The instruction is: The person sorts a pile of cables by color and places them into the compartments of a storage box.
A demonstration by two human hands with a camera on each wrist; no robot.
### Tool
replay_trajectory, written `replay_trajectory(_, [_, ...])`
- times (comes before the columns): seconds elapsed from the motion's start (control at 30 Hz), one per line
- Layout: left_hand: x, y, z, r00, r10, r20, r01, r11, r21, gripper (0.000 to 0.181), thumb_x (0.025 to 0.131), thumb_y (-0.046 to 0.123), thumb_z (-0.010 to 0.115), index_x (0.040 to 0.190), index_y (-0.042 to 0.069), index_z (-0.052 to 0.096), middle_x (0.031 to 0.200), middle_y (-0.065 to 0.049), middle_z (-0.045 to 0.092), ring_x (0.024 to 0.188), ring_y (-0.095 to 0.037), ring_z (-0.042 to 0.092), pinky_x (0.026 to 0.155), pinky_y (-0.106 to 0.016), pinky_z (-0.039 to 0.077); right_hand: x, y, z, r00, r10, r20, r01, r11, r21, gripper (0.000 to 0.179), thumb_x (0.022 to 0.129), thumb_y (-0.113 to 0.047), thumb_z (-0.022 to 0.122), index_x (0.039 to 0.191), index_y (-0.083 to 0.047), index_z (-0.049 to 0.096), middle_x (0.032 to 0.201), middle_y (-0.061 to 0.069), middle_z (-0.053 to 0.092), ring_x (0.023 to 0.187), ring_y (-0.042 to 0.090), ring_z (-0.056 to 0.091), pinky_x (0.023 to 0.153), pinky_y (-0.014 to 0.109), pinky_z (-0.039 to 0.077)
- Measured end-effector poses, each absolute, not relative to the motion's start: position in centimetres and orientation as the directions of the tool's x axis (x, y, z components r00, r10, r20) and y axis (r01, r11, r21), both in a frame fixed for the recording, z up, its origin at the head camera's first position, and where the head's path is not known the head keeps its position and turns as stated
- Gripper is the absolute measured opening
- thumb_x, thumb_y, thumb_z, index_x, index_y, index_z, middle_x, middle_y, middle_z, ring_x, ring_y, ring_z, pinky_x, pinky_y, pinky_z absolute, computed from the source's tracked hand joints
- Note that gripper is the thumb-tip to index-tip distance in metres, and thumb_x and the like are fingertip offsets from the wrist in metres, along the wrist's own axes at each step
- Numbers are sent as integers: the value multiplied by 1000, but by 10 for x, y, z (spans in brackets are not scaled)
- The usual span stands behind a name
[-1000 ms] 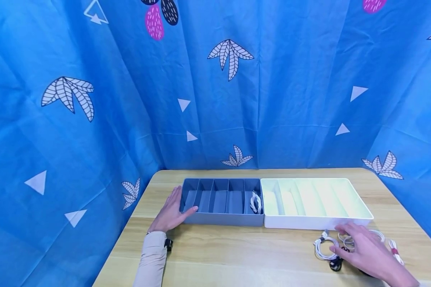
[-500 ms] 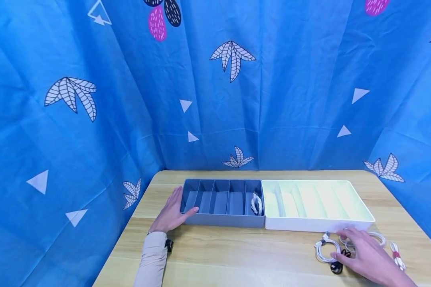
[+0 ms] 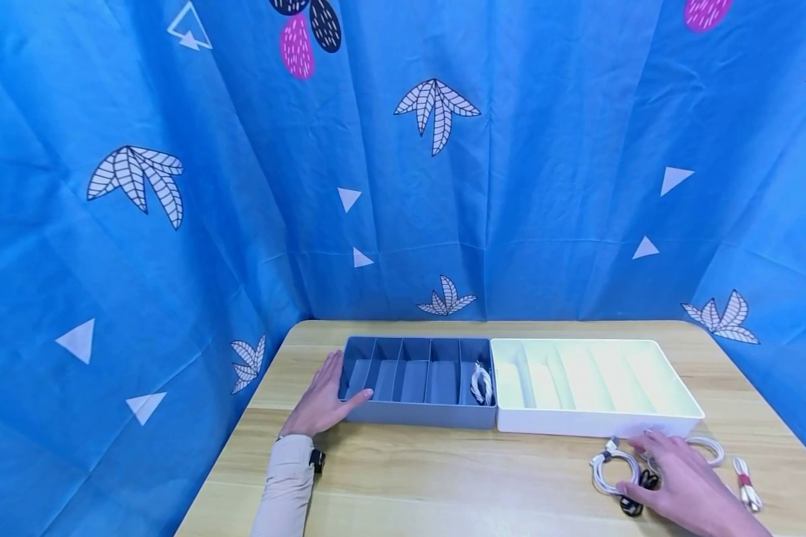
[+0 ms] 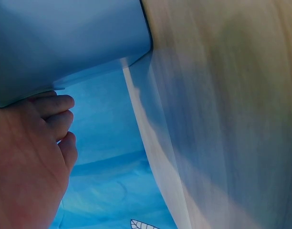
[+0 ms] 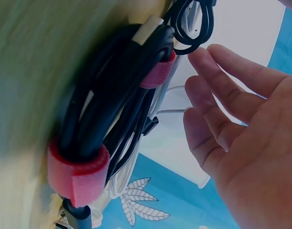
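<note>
My left hand (image 3: 319, 399) rests against the left end of a dark blue-grey divided organizer box (image 3: 419, 415), its thumb along the front rim. Its fingers lie along the box's side in the left wrist view. A coiled white cable (image 3: 481, 386) sits in that box's rightmost compartment. My right hand (image 3: 688, 481) hovers over several coiled cables, with nothing in its grasp. By its thumb are a white cable coil (image 3: 598, 475) and a black cable (image 3: 631, 509). In the right wrist view, the fingertips are close to a black cable loop (image 5: 208, 28); whether they touch is unclear.
A white divided organizer box (image 3: 598, 424) adjoins the dark one. Right of my right hand lies a white cable with a red strap (image 3: 747, 485). Another white coil (image 3: 719, 449) lies partly behind the hand. Black cables with red straps (image 5: 100, 114) show large in the right wrist view.
My right hand has drawn slightly nearer to me over the cables. The left hand stays on the dark box. The head view has shifted a little.
</note>
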State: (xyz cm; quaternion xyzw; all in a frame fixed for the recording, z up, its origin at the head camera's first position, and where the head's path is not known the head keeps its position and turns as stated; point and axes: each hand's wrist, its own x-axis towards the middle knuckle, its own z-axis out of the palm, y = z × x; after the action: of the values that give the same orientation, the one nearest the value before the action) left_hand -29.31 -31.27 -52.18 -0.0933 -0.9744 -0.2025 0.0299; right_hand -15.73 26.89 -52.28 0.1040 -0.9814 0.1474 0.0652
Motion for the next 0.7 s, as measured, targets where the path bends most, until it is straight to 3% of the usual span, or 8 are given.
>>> replay_trajectory(0.27, [-290, -312, -520, -978, 178, 106, 205, 897, 391, 112, 83, 82, 45, 159, 13, 3, 168, -10, 9, 157, -28, 7, 127, -50, 15, -156, 269, -525, -970, -196, 144, -228, 939, -259, 87, 61, -70, 79, 116, -4, 67, 118, 19, 65, 108, 43, 58, 90, 63, 45])
replay_trajectory(0.5, [-290, -312, -521, -982, 162, 99, 188, 897, 399, 114, 81, 84, 45, 159, 10, 6, 168, -5, 6, 157, -27, 6, 127, -51, 15, -159, 268, -526, -979, -188, 76, -201, 946, -253, 89, 59, -72, 78, 118, -6, 68, 123, 21, 64, 111, 45, 58, 89, 65, 45])
replay_trajectory(0.7, [-290, -312, -521, -980, 168, 103, 195, 895, 400, 112, 82, 83, 45, 160, 14, 3, 168, -4, 5, 157, -27, 6, 127, -51, 14, -160, 268, -525, -980, -197, 41, -201, 944, -263, 85, 59, -71, 78, 116, -9, 69, 120, 15, 65, 107, 39, 60, 85, 61, 47])
